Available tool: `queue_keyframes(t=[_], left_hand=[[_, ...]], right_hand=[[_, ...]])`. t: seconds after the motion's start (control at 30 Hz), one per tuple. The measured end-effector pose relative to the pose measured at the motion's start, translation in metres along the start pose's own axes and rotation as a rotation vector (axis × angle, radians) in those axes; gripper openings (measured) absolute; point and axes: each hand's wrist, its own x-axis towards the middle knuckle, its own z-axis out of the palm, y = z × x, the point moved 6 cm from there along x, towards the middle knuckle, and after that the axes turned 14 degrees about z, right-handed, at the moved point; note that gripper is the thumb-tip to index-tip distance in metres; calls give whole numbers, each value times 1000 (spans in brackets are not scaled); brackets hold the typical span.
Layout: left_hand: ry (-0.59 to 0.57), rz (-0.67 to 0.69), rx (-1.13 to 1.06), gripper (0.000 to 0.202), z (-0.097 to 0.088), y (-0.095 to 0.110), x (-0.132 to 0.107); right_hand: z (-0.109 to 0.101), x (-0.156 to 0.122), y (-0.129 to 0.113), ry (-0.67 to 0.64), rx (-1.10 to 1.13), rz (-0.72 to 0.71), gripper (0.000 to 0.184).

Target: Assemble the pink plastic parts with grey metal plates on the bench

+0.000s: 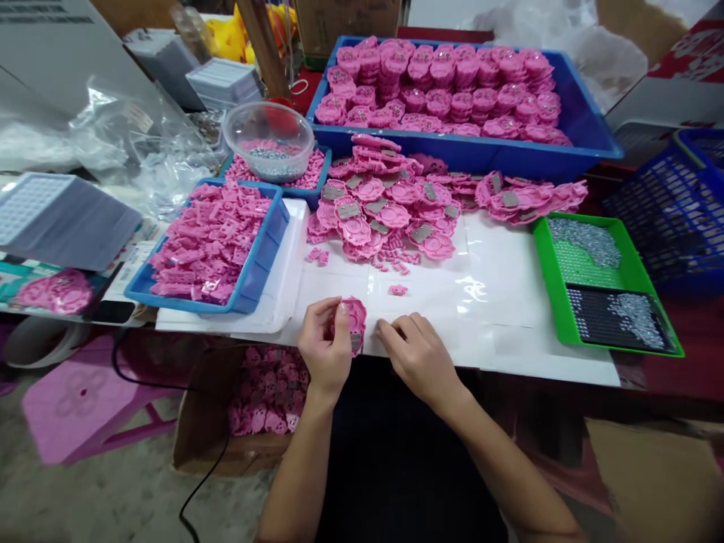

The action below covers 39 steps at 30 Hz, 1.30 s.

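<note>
At the table's front edge my left hand (326, 348) is closed around a pink plastic casing (356, 323), thumb on its near face. A grey rectangular piece shows in the casing's lower part. My right hand (419, 356) is just to the right, apart from the casing, its thumb and forefinger pinched together. Whether something tiny sits in that pinch is hidden. One small pink part (398, 289) lies on the white sheet ahead of my hands. Beyond it is a loose pile of similar pink casings (390, 215), many with grey pieces.
A blue tray (257, 290) of pink parts stands left. A clear tub (268, 124) of small metal pieces rests on another tray. The large blue bin (588, 143) holds stacked casings. On the right, a green tray (557, 317) holds screws. Below is a cardboard box (195, 422).
</note>
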Motion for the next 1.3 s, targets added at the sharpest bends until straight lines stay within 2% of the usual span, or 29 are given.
queue_keyframes(t=[0.1,0.23,0.43,0.57,0.67,0.77,0.93,1.1,1.2,1.3], left_hand=[[-8,5,-3,22,1,-3,1],[-70,-37,-58,24,2,-4,3],[-262,-51,-104,26,14,4,5],[-333,-57,-101,25,19,4,3],[-350,-68,-91,28,20,2,3],[-380,-68,-93,28,21,4,3],[-511,-103,-174,26,34,12,1],[-537,-121,-207,25,43,14,-4],[-550,-143,-221,25,44,12,-4],[-581,-145,-235,20,44,12,-3]], right_hand=[[1,-2,5,-66,48,14,18],[-8,-7,18,-112,166,25,17],[-20,-13,29,-258,186,-40,45],[-19,-5,31,-354,150,-96,48],[-23,2,34,-317,208,-104,34],[-31,8,41,-216,414,-27,21],[-32,16,50,-95,694,114,18],[-19,17,54,-55,749,168,26],[-15,16,58,-61,736,213,16],[-16,17,54,-95,719,152,13]])
